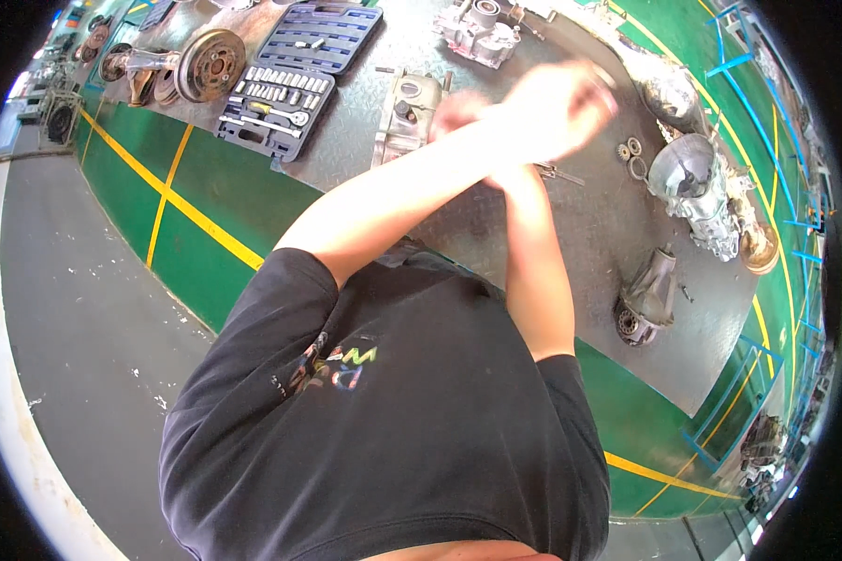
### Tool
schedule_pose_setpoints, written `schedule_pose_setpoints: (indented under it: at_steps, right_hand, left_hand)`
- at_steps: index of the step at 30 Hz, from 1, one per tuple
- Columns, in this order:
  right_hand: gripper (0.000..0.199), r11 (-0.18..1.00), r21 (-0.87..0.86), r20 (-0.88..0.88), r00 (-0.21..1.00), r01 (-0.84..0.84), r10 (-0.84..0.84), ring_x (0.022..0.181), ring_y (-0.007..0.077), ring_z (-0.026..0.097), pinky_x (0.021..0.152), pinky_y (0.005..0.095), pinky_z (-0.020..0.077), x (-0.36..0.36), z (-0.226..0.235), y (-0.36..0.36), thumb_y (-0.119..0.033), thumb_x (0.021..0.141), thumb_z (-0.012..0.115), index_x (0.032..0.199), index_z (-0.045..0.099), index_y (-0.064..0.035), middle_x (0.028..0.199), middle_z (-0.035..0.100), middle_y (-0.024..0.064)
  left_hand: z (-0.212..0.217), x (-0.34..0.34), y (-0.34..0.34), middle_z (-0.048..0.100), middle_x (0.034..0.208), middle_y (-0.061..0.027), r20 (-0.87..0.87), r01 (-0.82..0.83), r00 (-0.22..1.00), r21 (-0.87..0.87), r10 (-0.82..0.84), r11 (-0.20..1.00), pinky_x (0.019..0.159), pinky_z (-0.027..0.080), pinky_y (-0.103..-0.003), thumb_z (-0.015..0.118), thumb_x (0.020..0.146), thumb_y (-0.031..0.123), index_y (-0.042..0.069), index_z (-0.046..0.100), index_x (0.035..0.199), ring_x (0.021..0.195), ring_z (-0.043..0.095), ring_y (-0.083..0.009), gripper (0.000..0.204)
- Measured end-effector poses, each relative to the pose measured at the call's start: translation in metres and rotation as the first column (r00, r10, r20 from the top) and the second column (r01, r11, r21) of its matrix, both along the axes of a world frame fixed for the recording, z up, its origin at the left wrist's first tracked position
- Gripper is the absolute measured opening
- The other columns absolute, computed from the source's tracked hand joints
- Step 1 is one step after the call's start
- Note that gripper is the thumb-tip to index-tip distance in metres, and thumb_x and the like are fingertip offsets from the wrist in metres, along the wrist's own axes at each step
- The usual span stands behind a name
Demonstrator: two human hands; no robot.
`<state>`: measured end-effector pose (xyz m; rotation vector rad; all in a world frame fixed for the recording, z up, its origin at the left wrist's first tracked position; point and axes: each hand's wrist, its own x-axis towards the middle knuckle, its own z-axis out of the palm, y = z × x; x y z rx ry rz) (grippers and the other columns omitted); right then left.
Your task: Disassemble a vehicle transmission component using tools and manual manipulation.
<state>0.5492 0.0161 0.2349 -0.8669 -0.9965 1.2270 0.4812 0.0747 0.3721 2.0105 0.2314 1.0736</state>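
My forearms cross over the metal workbench, the left one on top. Past the crossing, my left hand reaches to the right; its fingers look bent, but glare and blur hide whether they grip anything. Partly behind my left forearm, my right hand is a smear beside a grey metal housing with a round dark opening. I cannot tell whether that hand touches the housing. Several thin metal pieces lie on the bench just below my left hand. Farther back stands another cast metal housing.
An open socket set case lies left, near an axle part with a rusty brake drum. Rightward are metal rings, a bell-shaped gearbox casing, a cone-shaped housing and a small bolt. Blue rails stand beyond the bench.
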Motion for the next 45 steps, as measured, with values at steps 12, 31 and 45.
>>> schedule_pose_setpoints:
  at_steps: [12,31,45]
  right_hand:
    - [0.037,0.952,-0.27,0.331,0.915,-0.144,0.232,0.087,0.0171,0.068,0.079,0.034,0.0557,0.001,0.08,-0.036,-0.023,0.074,0.082,0.099,0.064,-0.0009,0.1,0.071,0.0145]
    - [0.044,0.906,-0.166,0.718,0.582,-0.388,0.381,0.091,0.0176,0.064,0.081,0.0348,0.0508,0.007,0.03,-0.023,-0.019,0.078,0.077,0.116,0.065,-0.0009,0.099,0.07,0.0058]
    - [0.008,0.879,0.017,-0.154,0.87,0.476,-0.468,0.068,0.0109,0.061,0.064,0.0293,0.0512,-0.001,0.059,-0.016,-0.01,0.09,0.06,0.091,0.061,-0.0013,0.075,0.062,0.0006]
  left_hand:
    - [0.003,-0.016,0.011,0.049,0.06,-0.0112,-0.362,0.167,0.885,-0.343,-0.294,0.925,0.059,0.042,-0.04,0.06,0.091,0.038,0.002,0.055,0.074,0.058,0.047,-0.0225,0.04]
    - [0.018,-0.021,0.024,0.054,0.057,-0.0079,-0.326,-0.007,0.939,-0.347,-0.113,0.938,0.057,0.046,-0.033,0.061,0.092,0.036,0.005,0.062,0.075,0.059,0.056,-0.0171,0.036]
    - [0.009,-0.033,0.027,0.059,0.069,0.0005,-0.065,0.469,0.786,-0.585,-0.614,0.662,0.062,0.046,-0.027,0.065,0.095,0.026,0.004,0.065,0.083,0.068,0.055,-0.0072,0.025]
